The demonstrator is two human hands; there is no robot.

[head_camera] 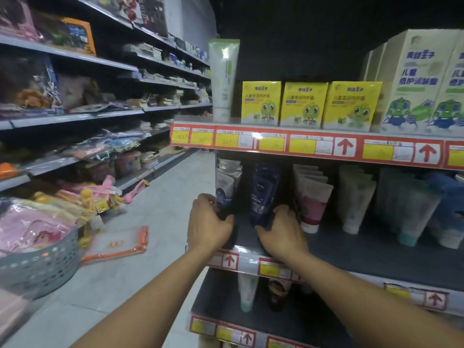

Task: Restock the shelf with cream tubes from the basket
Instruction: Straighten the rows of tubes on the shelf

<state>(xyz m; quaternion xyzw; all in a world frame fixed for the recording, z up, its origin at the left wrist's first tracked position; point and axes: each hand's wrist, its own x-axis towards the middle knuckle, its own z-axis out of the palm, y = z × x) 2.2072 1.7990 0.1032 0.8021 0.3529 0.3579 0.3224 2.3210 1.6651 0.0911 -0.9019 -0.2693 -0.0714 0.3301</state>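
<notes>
Both my hands reach onto the middle shelf (376, 249). My left hand (209, 223) grips the lower end of a white and dark blue cream tube (226, 187) at the shelf's left end. My right hand (282, 233) holds the bottom of a dark blue Nivea tube (265, 190) standing beside it. To the right stands a row of white tubes with pink labels (312, 197), then pale green-white tubes (355, 199). A grey perforated basket (42, 262) sits at the lower left with pink packets in it; I see no tubes in it.
Yellow cartoon boxes (303, 105) and a tall white tube (223, 79) stand on the upper shelf. Tubes also stand on the shelf below (247, 290). A flat orange-edged packet (118, 243) lies on the aisle floor. Shelving full of goods lines the left side.
</notes>
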